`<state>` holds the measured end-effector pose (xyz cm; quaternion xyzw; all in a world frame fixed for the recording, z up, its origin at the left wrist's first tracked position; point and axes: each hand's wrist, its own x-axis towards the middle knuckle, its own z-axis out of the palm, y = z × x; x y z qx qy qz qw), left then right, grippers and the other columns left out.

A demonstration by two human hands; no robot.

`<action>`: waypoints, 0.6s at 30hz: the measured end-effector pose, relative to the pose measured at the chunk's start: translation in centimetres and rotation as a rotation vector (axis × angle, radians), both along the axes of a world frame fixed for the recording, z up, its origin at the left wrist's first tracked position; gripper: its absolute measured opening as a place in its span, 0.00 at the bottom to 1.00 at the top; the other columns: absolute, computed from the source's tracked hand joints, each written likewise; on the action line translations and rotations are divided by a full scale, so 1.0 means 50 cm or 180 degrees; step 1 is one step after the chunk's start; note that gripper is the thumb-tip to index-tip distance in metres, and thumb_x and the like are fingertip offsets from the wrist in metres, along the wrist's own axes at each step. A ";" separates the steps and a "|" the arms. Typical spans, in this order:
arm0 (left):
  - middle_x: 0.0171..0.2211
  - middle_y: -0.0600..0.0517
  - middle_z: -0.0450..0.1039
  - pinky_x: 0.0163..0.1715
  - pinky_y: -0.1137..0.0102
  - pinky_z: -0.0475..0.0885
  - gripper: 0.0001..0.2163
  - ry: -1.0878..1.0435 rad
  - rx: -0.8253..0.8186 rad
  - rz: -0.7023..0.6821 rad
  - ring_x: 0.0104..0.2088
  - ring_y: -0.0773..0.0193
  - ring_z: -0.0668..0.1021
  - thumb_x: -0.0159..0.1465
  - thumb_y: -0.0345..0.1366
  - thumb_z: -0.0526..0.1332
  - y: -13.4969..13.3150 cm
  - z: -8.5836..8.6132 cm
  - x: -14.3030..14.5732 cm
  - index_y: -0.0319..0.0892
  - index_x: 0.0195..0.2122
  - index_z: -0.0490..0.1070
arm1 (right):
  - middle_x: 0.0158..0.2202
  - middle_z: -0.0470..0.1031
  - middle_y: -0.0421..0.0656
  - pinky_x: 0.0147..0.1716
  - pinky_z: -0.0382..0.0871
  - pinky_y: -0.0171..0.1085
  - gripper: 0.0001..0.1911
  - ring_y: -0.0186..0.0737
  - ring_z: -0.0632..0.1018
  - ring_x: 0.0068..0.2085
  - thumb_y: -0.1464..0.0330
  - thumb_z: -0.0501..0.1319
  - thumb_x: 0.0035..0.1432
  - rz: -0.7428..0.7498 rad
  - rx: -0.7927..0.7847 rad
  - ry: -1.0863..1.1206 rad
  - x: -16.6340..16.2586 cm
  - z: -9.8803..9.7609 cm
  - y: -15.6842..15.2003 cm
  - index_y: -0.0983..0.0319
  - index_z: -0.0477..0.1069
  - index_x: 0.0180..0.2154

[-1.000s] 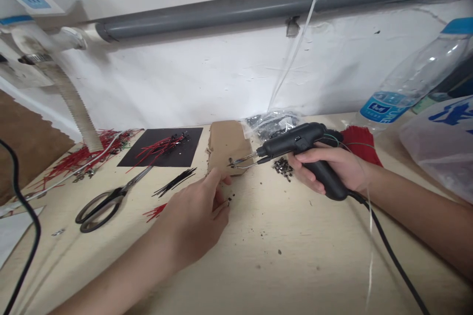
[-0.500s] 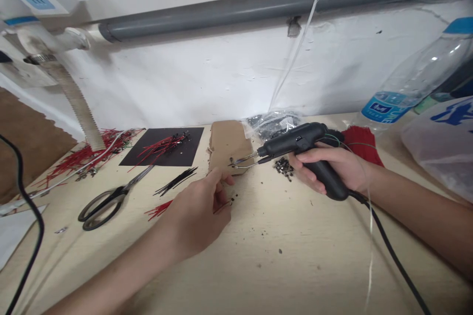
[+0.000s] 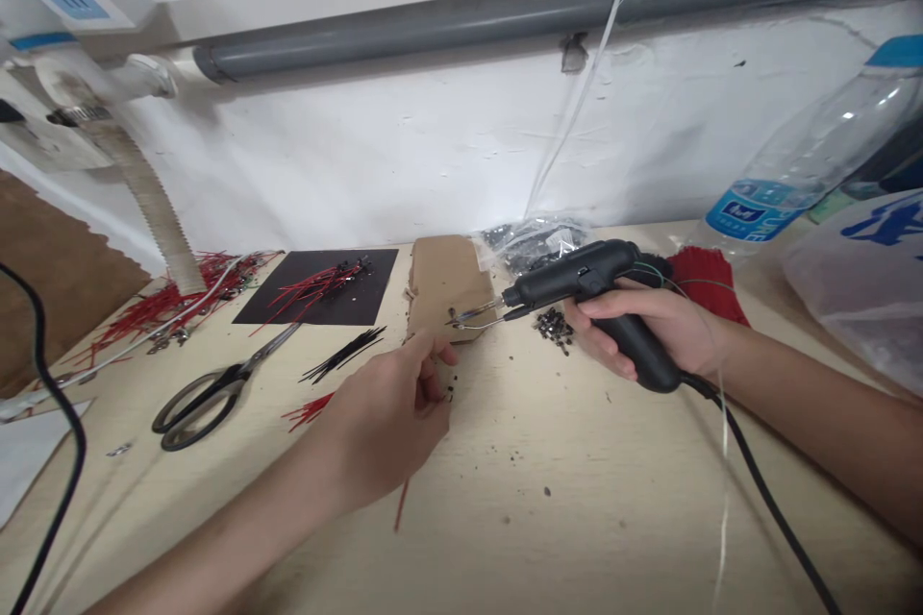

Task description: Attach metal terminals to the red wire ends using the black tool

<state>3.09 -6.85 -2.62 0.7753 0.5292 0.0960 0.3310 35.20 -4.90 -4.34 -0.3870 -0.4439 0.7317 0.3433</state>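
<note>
My right hand (image 3: 635, 327) is wrapped round the grip of a black soldering gun (image 3: 577, 274). The gun's metal tip points left, over the near end of a piece of cardboard (image 3: 451, 279), with a thin wire end beside it. Just below that tip, my left hand (image 3: 393, 404) is closed in a pinch. A red wire (image 3: 402, 504) trails out beneath it; the fingers hide the rest of the wire. Left of this hand lie a bundle of black wires (image 3: 344, 353) and a bundle of red wires (image 3: 307, 411), partly covered by the hand.
Scissors (image 3: 216, 394) rest on the left. A black sheet (image 3: 361, 298) carries red wires. Small dark parts (image 3: 554, 332) are piled below the gun, near a clear plastic bag (image 3: 537, 240). A water bottle (image 3: 757, 207) leans at the right. A power cord (image 3: 764, 490) runs from the gun.
The red wire's tail now shows below my left hand, where it was not visible before. My left hand has shifted only slightly; the soldering gun stays in place.
</note>
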 end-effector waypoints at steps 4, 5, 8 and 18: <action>0.33 0.57 0.75 0.30 0.66 0.66 0.13 0.0219 0.0126 -0.0030 0.33 0.60 0.77 0.62 0.35 0.60 -0.002 0.016 0.002 0.51 0.49 0.67 | 0.19 0.72 0.39 0.13 0.63 0.31 0.14 0.33 0.72 0.16 0.60 0.70 0.59 -0.0013 -0.0003 0.0004 -0.001 0.001 0.001 0.62 0.74 0.28; 0.34 0.56 0.75 0.30 0.66 0.66 0.13 0.0284 0.0167 -0.0023 0.33 0.60 0.77 0.63 0.36 0.60 -0.002 0.021 0.001 0.51 0.49 0.67 | 0.19 0.72 0.39 0.13 0.63 0.31 0.14 0.33 0.72 0.16 0.60 0.70 0.58 -0.0023 -0.0001 -0.0001 -0.002 0.001 0.002 0.62 0.74 0.28; 0.36 0.54 0.76 0.31 0.66 0.67 0.10 0.0483 0.0250 0.0044 0.34 0.59 0.78 0.64 0.40 0.61 0.000 0.036 -0.007 0.50 0.47 0.70 | 0.19 0.72 0.39 0.13 0.63 0.31 0.14 0.33 0.72 0.16 0.60 0.71 0.58 -0.0004 -0.0013 -0.0014 -0.002 0.003 0.003 0.63 0.75 0.28; 0.30 0.54 0.78 0.24 0.68 0.60 0.07 0.1094 0.0177 -0.0124 0.27 0.62 0.77 0.64 0.41 0.59 0.005 0.054 -0.023 0.48 0.32 0.76 | 0.19 0.72 0.40 0.13 0.63 0.31 0.16 0.33 0.73 0.16 0.60 0.70 0.59 0.0053 0.0032 -0.0022 0.000 -0.001 0.003 0.63 0.74 0.26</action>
